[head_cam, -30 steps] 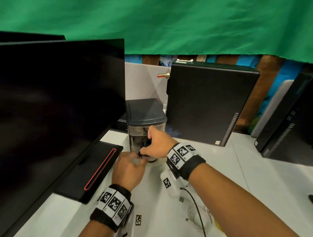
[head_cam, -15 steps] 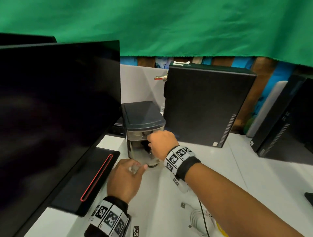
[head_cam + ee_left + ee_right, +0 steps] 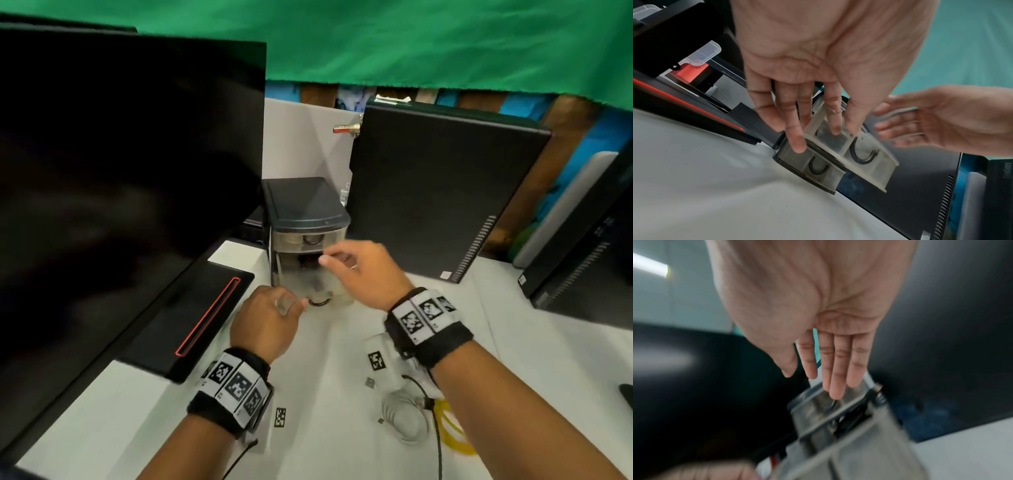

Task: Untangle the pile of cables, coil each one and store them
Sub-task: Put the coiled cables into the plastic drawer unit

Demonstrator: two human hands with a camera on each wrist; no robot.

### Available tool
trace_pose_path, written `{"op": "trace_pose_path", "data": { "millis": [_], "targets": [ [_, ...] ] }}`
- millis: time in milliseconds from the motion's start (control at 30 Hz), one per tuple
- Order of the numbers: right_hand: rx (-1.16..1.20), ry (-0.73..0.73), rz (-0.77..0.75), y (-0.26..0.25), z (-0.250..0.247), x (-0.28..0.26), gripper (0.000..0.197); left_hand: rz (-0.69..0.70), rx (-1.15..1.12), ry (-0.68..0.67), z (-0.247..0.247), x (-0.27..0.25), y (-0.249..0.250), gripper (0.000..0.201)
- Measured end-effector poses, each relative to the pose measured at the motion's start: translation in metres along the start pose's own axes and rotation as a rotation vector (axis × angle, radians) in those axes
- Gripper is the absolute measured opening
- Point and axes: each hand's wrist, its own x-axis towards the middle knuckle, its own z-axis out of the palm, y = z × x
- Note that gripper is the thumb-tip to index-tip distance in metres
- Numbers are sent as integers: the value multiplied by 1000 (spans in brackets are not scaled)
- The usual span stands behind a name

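Observation:
A small drawer unit (image 3: pixel 305 205) with a dark lid stands between the monitor and a computer case. Its translucent middle drawer (image 3: pixel 339 291) is pulled out, and a black cable (image 3: pixel 308 263) lies inside; it shows as a dark blurred mass (image 3: pixel 851 418) in the right wrist view. My left hand (image 3: pixel 291 305) pinches the drawer's front left corner between thumb and forefinger (image 3: pixel 835 128). My right hand (image 3: pixel 334 258) hovers just above the drawer, fingers (image 3: pixel 835 386) straight and holding nothing. A white coiled cable (image 3: pixel 404 418) and a yellow cable (image 3: pixel 452 431) lie on the table under my right forearm.
A large black monitor (image 3: pixel 120 171) with its red-lined base (image 3: pixel 205 318) fills the left. A black computer case (image 3: pixel 438 192) stands right of the drawers, another case (image 3: pixel 589 260) at the far right. White table (image 3: pixel 342 445) surface lies in front.
My right hand has let go of the black cable inside the drawer, come up and out, and spread its fingers. My left hand stays at the drawer's corner.

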Motion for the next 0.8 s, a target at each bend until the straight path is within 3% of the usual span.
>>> {"op": "trace_pose_path", "data": {
  "millis": [67, 100, 233, 333, 533, 633, 733, 800],
  "targets": [
    [10, 136, 87, 23, -35, -11, 9, -6, -18, -2, 0, 0, -1, 25],
    [-57, 120, 169, 36, -50, -16, 6, -12, -19, -5, 0, 0, 0, 25],
    [-344, -378, 411, 74, -60, -35, 54, -15, -10, -11, -1, -2, 3, 24],
    [-395, -553, 452, 82, -38, -42, 74, -20, -2, -27, -2, -1, 3, 23],
    [-511, -483, 354, 92, -22, -35, 29, -36, -28, -24, -2, -1, 2, 20],
    [-287, -430, 343, 76, -37, -27, 26, -32, -42, -14, -1, -1, 0, 20],
    [-29, -321, 186, 31, -44, -16, 29, -33, -47, -22, -2, -1, 2, 20],
    [-7, -308, 104, 0, -34, -2, 28, -28, -50, -24, -2, -3, 3, 15]
  ]
}}
